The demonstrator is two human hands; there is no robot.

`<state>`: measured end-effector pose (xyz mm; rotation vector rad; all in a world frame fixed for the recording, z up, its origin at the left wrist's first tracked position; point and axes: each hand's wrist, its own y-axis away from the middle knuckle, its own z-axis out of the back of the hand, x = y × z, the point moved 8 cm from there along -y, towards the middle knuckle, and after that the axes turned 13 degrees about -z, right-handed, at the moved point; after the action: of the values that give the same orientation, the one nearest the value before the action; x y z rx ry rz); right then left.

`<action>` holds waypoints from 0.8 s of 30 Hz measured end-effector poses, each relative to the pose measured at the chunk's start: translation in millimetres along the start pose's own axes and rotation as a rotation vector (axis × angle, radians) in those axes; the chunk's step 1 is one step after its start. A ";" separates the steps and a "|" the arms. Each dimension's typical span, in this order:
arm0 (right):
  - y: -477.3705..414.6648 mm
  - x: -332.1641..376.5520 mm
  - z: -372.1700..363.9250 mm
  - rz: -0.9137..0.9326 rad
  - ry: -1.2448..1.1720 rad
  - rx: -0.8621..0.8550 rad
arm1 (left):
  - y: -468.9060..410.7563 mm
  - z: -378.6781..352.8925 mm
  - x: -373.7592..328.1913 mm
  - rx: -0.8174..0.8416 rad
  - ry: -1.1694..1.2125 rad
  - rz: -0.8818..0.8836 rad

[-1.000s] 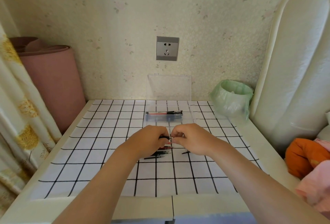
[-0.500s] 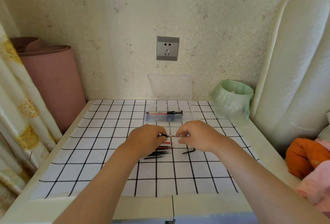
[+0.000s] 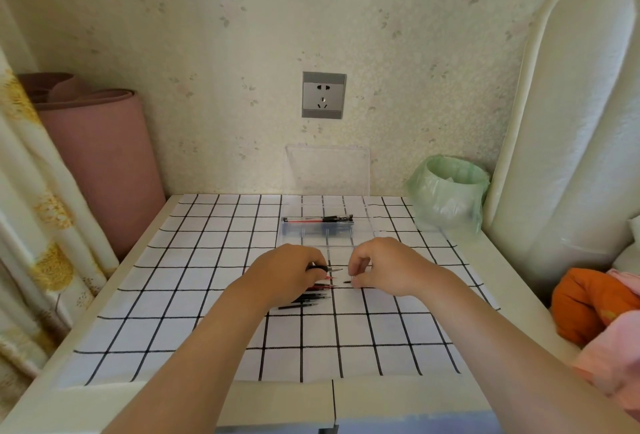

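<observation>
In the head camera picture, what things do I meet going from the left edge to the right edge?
Curtain, pink roll, left hand, the pen it holds, right hand, green bin bag, orange cloth.

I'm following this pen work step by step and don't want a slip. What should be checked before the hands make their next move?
1. Left hand grips the pen part, tip pointing toward the right hand: ok.
2. Right hand pinches the small dark piece at its fingertips: cannot tell.
3. Pen part and small dark piece joined: not ok, a gap shows between them.
4. Loose refills lie on the checked cloth by the left hand: ok.
5. Clear box open behind the hands, with pens inside: ok.
</observation>
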<state>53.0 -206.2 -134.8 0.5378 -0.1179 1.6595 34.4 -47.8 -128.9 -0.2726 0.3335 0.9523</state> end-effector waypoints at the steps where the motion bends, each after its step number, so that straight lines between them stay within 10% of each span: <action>1: 0.1 1.6 3.0 0.012 -0.025 -0.029 | -0.1 0.0 0.0 0.001 0.001 -0.001; 24: 2.6 22.6 3.6 0.105 -0.088 -0.133 | -3.3 -1.5 0.9 -0.067 0.149 0.006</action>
<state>50.0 -187.5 -121.8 0.5101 -0.3233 1.7162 37.4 -49.6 -130.3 -0.4047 0.4397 0.9527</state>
